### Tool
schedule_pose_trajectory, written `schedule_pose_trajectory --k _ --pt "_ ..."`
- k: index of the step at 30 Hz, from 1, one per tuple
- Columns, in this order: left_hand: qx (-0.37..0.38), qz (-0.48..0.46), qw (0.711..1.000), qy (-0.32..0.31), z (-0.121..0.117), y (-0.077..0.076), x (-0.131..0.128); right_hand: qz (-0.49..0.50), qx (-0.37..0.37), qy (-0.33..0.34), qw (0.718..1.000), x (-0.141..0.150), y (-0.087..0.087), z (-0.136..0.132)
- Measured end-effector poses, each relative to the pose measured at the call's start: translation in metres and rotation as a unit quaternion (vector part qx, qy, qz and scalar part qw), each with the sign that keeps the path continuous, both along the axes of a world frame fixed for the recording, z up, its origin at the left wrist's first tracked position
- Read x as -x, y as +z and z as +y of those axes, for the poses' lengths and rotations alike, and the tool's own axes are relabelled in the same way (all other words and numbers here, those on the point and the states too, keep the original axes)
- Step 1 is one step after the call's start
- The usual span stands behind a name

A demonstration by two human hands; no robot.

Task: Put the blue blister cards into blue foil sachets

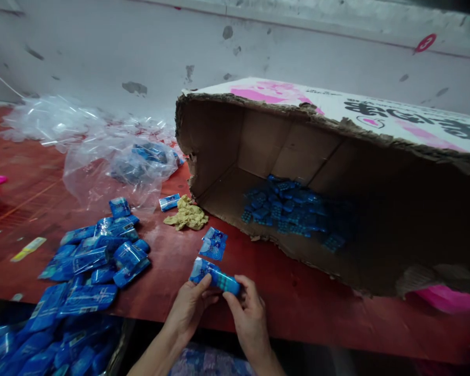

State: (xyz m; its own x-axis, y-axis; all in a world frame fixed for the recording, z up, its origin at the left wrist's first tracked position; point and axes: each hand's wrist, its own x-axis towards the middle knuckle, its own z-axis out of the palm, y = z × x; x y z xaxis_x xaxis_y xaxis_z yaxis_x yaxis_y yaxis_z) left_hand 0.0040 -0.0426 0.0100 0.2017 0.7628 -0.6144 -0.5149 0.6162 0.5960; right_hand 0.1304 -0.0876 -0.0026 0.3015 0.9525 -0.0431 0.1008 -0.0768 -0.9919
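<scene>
My left hand point(188, 308) pinches a blue printed wrapper point(200, 268) between thumb and fingers. From the wrapper's right end sticks out a rounded blue piece with teal dots point(227, 282), gripped by the thumb and fingers of my right hand point(251, 316). How far the piece sits inside the wrapper I cannot tell. Just beyond my hands, flat blue wrappers point(213, 244) lie on the red table point(168, 261). To the left is a heap of filled blue packets point(102, 250). Loose blue pieces point(293, 206) lie inside a large cardboard box point(215, 122) on its side.
A crumpled yellowish cloth point(187, 214) rests by the box's torn edge, beside another blue wrapper point(169, 202). Clear plastic bags point(113, 172) lie at the back left. More blue packets point(50, 347) fill a container below the table's edge. Something pink point(450, 298) shows under the box.
</scene>
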Motion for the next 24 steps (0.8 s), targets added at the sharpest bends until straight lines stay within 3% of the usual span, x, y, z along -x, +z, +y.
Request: schedule_pose_trajectory --k 3,6,9,13,18,24 --pt "0.005 -0.029 0.999 -0.019 0.002 0.003 0.001 0.113 0.024 0.018 0.993 0.005 0.002 0.002" --pt "0.001 -0.042 0.998 -0.053 0.003 0.008 0.002 0.246 0.054 0.038 0.967 0.006 0.003 0.007" --pt "-0.018 -0.060 0.997 -0.051 0.002 0.008 -0.001 0.287 0.065 0.029 0.955 0.007 0.004 0.010" --pt "-0.043 -0.098 0.992 -0.071 0.001 0.007 -0.006 0.258 0.065 0.011 0.964 0.011 -0.001 0.008" --pt "-0.021 -0.059 0.997 -0.035 0.005 0.014 -0.003 0.138 0.046 0.039 0.989 0.009 -0.002 0.002" --pt "-0.008 -0.113 0.984 -0.138 0.009 0.018 0.014 0.039 -0.051 0.122 0.990 -0.013 0.008 0.005"
